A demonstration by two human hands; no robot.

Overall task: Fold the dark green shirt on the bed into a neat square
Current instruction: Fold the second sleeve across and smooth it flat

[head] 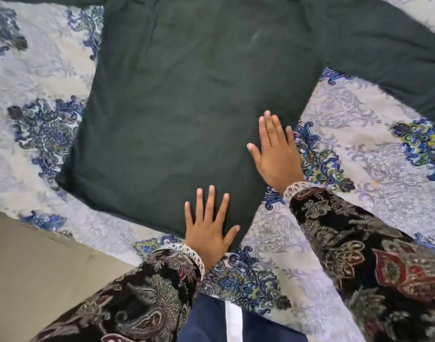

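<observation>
The dark green shirt (186, 99) lies spread flat on the bed, its hem toward me and one long sleeve (389, 60) stretched out to the right. My left hand (209, 230) lies flat with spread fingers on the near hem corner of the shirt. My right hand (275, 154) presses flat on the shirt's right side edge, fingers straight. Neither hand grips the cloth. The collar and the left sleeve run out of view at the top.
The bed is covered by a white bedspread with blue floral patterns (359, 169). Its near-left edge (70, 233) drops to a beige floor (38, 280). My patterned dark sleeves (374, 262) reach in from below.
</observation>
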